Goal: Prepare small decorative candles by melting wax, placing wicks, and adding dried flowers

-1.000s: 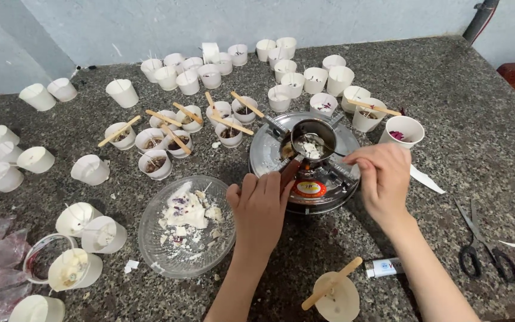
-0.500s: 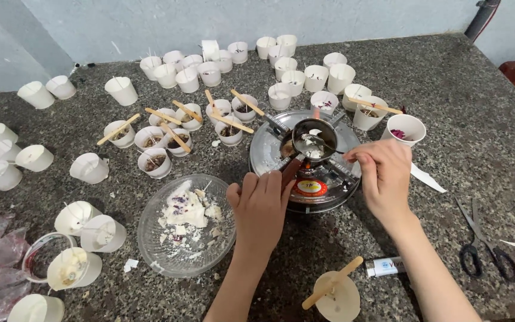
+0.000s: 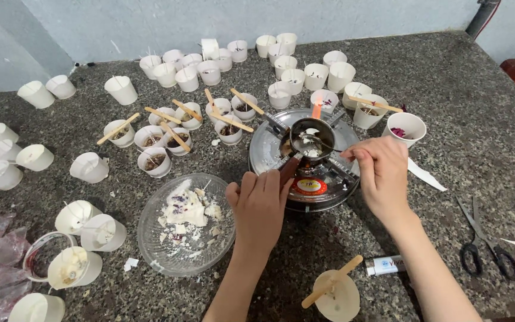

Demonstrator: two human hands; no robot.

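I count 1 small metal pot [image 3: 309,138] on 1 round burner [image 3: 305,161], 1 glass dish [image 3: 186,223], 1 pair of scissors [image 3: 484,247] and 1 lighter [image 3: 384,265]. The pot's handle, its long axis, runs back from the bowl into my left hand [image 3: 260,209], fingers clamped on it. My right hand [image 3: 382,176], just right of the pot, pinches 1 thin stirring wire [image 3: 329,147], fingertips together.

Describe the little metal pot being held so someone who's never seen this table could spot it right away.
Find the round silver stove in the middle of the speckled stone table. The small metal pot sits over its burner, its handle gripped by the left hand. Unlike the white paper cups around, it is shiny, with a flame beside it.
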